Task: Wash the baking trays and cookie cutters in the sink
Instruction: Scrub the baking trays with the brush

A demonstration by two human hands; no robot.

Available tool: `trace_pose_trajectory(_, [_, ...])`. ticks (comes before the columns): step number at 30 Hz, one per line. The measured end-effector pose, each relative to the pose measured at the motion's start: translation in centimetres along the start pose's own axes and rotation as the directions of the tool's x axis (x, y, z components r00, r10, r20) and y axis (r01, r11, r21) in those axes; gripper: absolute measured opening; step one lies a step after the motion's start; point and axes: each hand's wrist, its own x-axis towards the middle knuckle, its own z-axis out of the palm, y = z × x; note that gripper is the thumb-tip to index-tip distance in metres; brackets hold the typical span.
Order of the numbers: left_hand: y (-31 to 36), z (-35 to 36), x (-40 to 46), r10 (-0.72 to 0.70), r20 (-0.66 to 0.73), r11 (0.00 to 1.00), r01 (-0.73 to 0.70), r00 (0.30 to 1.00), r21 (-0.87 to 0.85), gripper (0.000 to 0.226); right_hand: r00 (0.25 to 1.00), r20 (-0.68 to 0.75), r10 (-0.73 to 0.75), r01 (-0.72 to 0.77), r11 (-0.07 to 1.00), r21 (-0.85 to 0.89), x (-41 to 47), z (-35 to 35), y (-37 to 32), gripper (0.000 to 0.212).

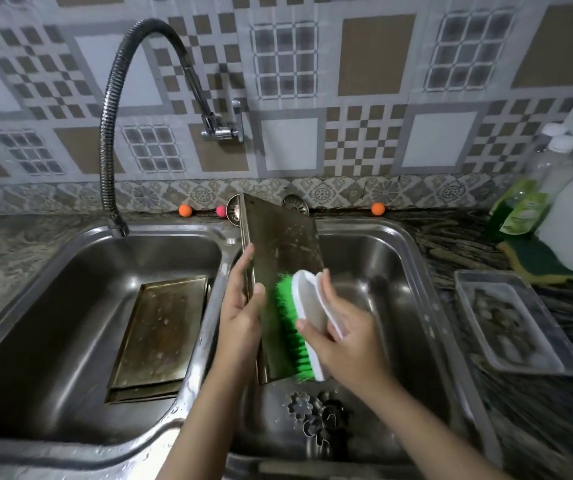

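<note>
A metal baking tray (283,251) stands tilted on edge over the right sink basin (382,271). My left hand (241,306) grips its left rim, thumb on the front face. My right hand (343,334) holds a white scrub brush (311,310), whose green bristles press on the tray's lower face. Two more baking trays (160,330) lie stacked flat in the left basin (53,323). Several metal cookie cutters (312,417) lie on the right basin's floor below the held tray.
A flexible tap hose (108,140) arcs over the left basin. On the right counter sit a clear plastic tray (517,323), a green-yellow sponge (537,263) and dish soap bottles (527,199). Small orange and pink balls (185,210) line the back ledge.
</note>
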Motion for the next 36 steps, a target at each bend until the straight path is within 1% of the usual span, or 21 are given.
trace_pose_trajectory(1, [0.2,-0.3,0.0,0.004,-0.012,1.0,-0.003,1.0,0.03,0.055,1.0,-0.017,0.014,-0.015,0.999,-0.033,0.5,-0.8,1.3,0.074])
trace_pose_trajectory(3, [0.5,-0.8,-0.2,0.006,-0.022,0.998,-0.004,1.0,0.069,0.055,0.995,-0.009,0.095,-0.095,0.995,0.005,1.7,-2.5,1.9,0.075])
trace_pose_trajectory(5, [0.5,-0.7,-0.3,0.012,-0.002,0.992,-0.011,1.0,0.126,0.057,0.993,0.056,0.101,-0.104,0.993,0.051,2.8,-3.3,1.5,0.071])
trace_pose_trajectory(7, [0.2,-0.2,-0.3,-0.002,0.053,0.982,-0.008,0.999,0.189,0.063,0.992,0.098,0.078,-0.085,0.994,0.069,4.0,-3.2,1.0,0.062])
trace_pose_trajectory(9, [0.0,0.6,-0.4,-0.088,0.141,0.971,0.053,0.986,0.233,0.074,0.987,0.146,0.062,-0.072,0.995,0.063,5.1,-2.9,0.1,0.055])
trace_pose_trajectory(12, [-0.7,1.5,-0.6,-0.23,0.256,0.939,0.146,0.939,0.31,0.085,0.98,0.187,0.072,-0.078,0.997,0.025,6.4,-2.4,-0.3,0.047])
trace_pose_trajectory(14, [-1.1,1.8,-0.8,-0.272,0.291,0.921,0.16,0.917,0.354,0.087,0.984,0.159,0.078,-0.079,0.997,-0.002,7.1,-1.9,0.0,0.044])
trace_pose_trajectory(17, [-1.3,2.1,-1.0,-0.293,0.301,0.911,0.17,0.908,0.374,0.089,0.992,0.076,0.103,-0.1,0.994,-0.051,7.6,-1.3,0.3,0.039])
trace_pose_trajectory(20, [-1.8,2.2,-1.1,-0.299,0.311,0.907,0.167,0.902,0.388,0.089,0.983,-0.011,0.185,-0.185,0.982,-0.035,7.3,-1.0,0.4,0.039])
trace_pose_trajectory(23, [-2.1,2.1,-1.5,-0.303,0.323,0.905,0.164,0.897,0.393,0.088,0.957,-0.137,0.256,-0.259,0.966,-0.004,7.0,-0.5,0.3,0.038])
trace_pose_trajectory(24, [-2.3,2.0,-1.6,-0.298,0.325,0.916,0.173,0.897,0.361,0.086,0.948,-0.172,0.267,-0.271,0.963,0.005,6.9,-0.4,0.2,0.039])
trace_pose_trajectory(26, [-2.3,1.8,-2.0,-0.29,0.333,0.947,0.218,0.897,0.236,0.08,0.934,-0.211,0.287,-0.286,0.957,0.035,6.9,-0.4,-0.1,0.039])
trace_pose_trajectory(27, [-2.1,1.7,-2.2,-0.287,0.31,0.953,0.237,0.906,0.19,0.077,0.928,-0.223,0.298,-0.293,0.954,0.055,6.9,-0.6,-0.4,0.039])
trace_pose_trajectory(29, [-2.3,0.9,-2.2,-0.276,0.186,0.951,0.24,0.943,0.195,0.067,0.928,-0.227,0.295,-0.281,0.955,0.092,6.9,-1.2,-1.0,0.039])
trace_pose_trajectory(31, [-3.0,-0.6,-2.0,-0.215,0.047,0.936,0.192,0.975,0.297,0.055,0.934,-0.199,0.296,-0.271,0.952,0.144,6.7,-1.8,-1.7,0.039])
trace_pose_trajectory(33, [-3.6,-2.2,-1.9,-0.21,-0.014,0.897,0.199,0.977,0.394,0.043,0.938,-0.175,0.298,-0.268,0.947,0.174,6.4,-2.1,-2.2,0.04])
trace_pose_trajectory(34, [-3.8,-2.9,-2.0,-0.26,-0.015,0.883,0.244,0.965,0.401,0.037,0.94,-0.169,0.296,-0.266,0.947,0.181,6.2,-2.2,-2.4,0.04])
trace_pose_trajectory(36, [-4.2,-4.0,-2.1,-0.39,0.016,0.868,0.362,0.921,0.341,0.029,0.941,-0.16,0.298,-0.266,0.945,0.192,5.8,-2.3,-3.0,0.041])
